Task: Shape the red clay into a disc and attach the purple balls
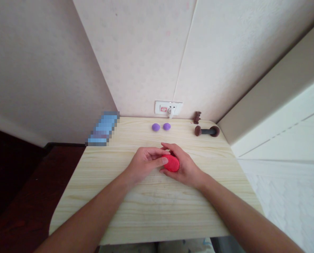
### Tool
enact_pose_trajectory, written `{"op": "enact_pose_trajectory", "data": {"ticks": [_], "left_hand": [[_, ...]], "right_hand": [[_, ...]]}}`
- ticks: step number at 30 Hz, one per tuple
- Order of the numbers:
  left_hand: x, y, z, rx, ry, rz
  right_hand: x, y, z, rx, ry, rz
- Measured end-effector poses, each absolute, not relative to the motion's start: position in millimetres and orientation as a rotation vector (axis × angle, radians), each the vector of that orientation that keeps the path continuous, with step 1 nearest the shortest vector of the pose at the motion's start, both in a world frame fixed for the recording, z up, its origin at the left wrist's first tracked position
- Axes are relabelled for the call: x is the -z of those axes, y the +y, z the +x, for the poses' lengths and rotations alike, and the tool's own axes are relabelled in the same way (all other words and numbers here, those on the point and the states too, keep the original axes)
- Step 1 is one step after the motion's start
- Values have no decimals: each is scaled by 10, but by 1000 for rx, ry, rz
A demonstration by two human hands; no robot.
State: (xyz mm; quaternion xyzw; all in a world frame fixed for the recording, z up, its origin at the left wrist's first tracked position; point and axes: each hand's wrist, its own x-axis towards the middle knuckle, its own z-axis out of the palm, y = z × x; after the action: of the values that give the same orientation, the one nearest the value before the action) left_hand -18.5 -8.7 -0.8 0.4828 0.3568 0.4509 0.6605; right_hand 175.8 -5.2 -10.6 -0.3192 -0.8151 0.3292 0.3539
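Note:
A smooth red lump of modelling clay is held between my two hands, above the middle of the wooden table. My left hand pinches its left side, the thumb lying on top. Around its right side curves my right hand, with the fingers behind and the thumb in front. Part of the lump is hidden by the fingers. Beyond my hands, two purple clay pieces lie side by side on the table.
On the light wooden table, a dark dumbbell-shaped object and a small brown figure sit at the back right. A blurred-out blue panel is at the back left. The wall behind holds a socket.

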Motion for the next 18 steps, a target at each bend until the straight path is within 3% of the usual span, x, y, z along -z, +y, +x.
{"op": "enact_pose_trajectory", "data": {"ticks": [18], "left_hand": [[34, -129, -107, -955, 776, 906]], "right_hand": [[43, -33, 1749, -869, -2025, -747]]}}
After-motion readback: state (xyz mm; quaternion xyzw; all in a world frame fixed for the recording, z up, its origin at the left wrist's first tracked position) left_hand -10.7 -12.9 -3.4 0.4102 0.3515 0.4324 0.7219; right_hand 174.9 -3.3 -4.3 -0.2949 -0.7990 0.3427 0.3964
